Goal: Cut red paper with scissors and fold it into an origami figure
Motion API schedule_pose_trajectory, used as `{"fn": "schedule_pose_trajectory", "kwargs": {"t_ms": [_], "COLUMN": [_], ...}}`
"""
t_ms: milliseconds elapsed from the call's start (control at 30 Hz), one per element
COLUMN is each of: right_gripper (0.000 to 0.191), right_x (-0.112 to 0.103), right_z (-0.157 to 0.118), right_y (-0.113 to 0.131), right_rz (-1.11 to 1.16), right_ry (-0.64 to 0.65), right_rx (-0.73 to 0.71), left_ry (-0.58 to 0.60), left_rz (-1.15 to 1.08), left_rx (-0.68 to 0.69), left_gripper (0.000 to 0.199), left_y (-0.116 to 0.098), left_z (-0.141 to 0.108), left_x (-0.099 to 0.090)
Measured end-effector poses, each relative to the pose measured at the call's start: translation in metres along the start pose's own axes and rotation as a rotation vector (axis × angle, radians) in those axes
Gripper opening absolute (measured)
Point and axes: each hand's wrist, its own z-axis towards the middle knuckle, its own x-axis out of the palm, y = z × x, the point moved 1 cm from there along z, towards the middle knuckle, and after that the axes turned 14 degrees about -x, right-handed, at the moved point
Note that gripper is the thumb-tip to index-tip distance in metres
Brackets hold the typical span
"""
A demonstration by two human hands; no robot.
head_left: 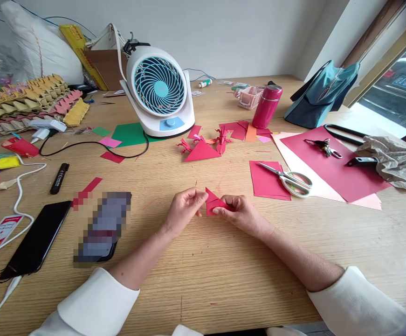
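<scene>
A small piece of folded red paper (211, 203) is held just above the table, with a pointed corner standing up. My right hand (242, 212) grips it from the right between thumb and bent fingers, which cover its right end. At its left edge, the thumb and fingers of my left hand (188, 210) are pinched together at the paper. Beyond my hands lie a folded red paper triangle (203, 152) and several small red folded paper figures (223, 139). Scissors (290, 181) with pale handles rest on a stack of red paper squares (264, 179) to the right.
A white fan (161, 91) stands at the back. Behind the scissors are a pink bottle (267, 106), a teal bag (323, 95) and large red sheets (339, 172). To the left lie a black marker (59, 178), a phone (37, 240), a blurred phone (105, 228) and cables.
</scene>
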Motion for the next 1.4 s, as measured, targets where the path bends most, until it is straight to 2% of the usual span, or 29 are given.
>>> {"fn": "schedule_pose_trajectory", "kwargs": {"t_ms": [167,300,500,633,800,1067,1167,1400], "right_gripper": [0.038,0.038,0.04,0.045,0.047,0.037,0.041,0.041], "right_x": [0.001,0.002,0.003,0.001,-0.002,0.002,0.003,0.004], "right_z": [0.0,0.0,0.0,0.001,-0.001,-0.001,-0.002,-0.004], "right_y": [0.001,0.001,0.001,0.01,0.019,0.008,0.009,0.012], "right_rz": [0.034,0.079,0.053,0.013,-0.029,0.011,-0.051,-0.18], "right_ry": [-0.054,-0.032,-0.003,-0.026,0.019,0.049,0.087,0.188], "right_rx": [0.028,0.019,-0.012,-0.041,-0.032,-0.052,-0.085,-0.193], "left_ry": [-0.036,-0.046,0.004,0.047,0.095,0.122,0.094,-0.054], "left_rz": [0.165,0.184,0.212,0.235,0.222,0.169,0.171,0.194], "left_rx": [0.053,0.092,0.1,0.09,0.087,0.035,0.038,0.115], "left_gripper": [0.03,0.029,0.028,0.029,0.03,0.03,0.031,0.036], "left_y": [0.005,0.005,0.005,0.007,0.006,0.007,0.006,0.005], "left_z": [-0.003,-0.004,-0.001,0.001,0.002,0.003,0.001,-0.001], "left_x": [0.006,0.005,0.003,0.001,0.0,-0.002,0.0,0.001]}}
